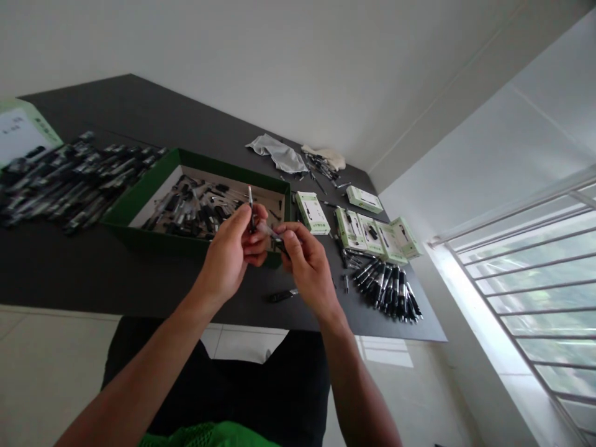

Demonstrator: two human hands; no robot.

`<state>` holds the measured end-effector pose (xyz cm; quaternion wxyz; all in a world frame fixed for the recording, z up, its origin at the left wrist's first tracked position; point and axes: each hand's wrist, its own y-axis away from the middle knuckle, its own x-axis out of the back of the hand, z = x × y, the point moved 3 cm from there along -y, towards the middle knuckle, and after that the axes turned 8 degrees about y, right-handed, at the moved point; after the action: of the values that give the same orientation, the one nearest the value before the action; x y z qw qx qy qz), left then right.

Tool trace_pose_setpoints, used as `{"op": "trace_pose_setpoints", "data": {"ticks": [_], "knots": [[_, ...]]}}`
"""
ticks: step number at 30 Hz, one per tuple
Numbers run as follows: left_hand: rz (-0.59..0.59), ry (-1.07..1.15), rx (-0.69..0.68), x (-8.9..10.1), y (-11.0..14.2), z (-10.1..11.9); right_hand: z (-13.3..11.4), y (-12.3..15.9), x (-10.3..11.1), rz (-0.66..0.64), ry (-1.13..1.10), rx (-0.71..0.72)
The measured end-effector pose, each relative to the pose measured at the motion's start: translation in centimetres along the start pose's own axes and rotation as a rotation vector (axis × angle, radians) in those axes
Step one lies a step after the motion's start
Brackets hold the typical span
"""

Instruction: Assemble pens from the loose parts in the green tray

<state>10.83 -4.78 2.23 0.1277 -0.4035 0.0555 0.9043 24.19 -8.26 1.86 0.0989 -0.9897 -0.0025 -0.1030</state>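
My left hand [233, 248] is closed round a dark pen piece with a silver tip [250, 197], which points up between thumb and fingers. Close beside it, my right hand [305, 261] pinches a clear pen barrel [267, 230] with a dark part under the thumb. The two hands nearly meet over the front right corner of a green box [139, 233]. Inside that box lie loose pen parts [198, 208], clear and black. A black pen [282, 295] rests on the table below my right hand.
Many pens lie heaped [69, 180] at the left. On the right are a fan of black pens [388, 288], small green-white cartons [313, 213] and an opened carton [377, 234]. A grey cloth [279, 153] lies at the back by the wall. A barred window [535, 285] stands far right.
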Motion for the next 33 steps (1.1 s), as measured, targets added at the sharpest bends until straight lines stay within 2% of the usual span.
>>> {"op": "trace_pose_setpoints", "data": {"ticks": [5, 10, 12, 16, 24, 28, 33], "knots": [[0.073, 0.073, 0.096, 1.1, -1.5, 0.9, -1.7, -2.6, 0.0, -0.105, 0.311, 0.054], [0.092, 0.070, 0.118, 1.4, -2.2, 1.4, -4.6, -3.8, -0.5, -0.289, 0.538, 0.106], [0.093, 0.075, 0.133, 1.3, -2.4, 1.5, -5.4, -3.9, -0.8, -0.289, 0.609, 0.120], [0.097, 0.075, 0.155, 1.1, -2.6, 1.5, -5.9, -3.7, -1.1, -0.202, 0.740, 0.126], [0.094, 0.006, 0.140, 0.6, -2.8, 0.9, -5.5, -3.4, -0.8, -0.205, 0.779, 0.102], [0.061, 0.011, 0.142, 0.0, -2.8, 0.9, -5.2, -3.1, -0.2, -0.199, 0.672, 0.113], [0.010, -0.006, 0.150, -0.5, -2.6, 1.0, -4.5, -2.3, 0.7, -0.151, 0.623, 0.048]]}}
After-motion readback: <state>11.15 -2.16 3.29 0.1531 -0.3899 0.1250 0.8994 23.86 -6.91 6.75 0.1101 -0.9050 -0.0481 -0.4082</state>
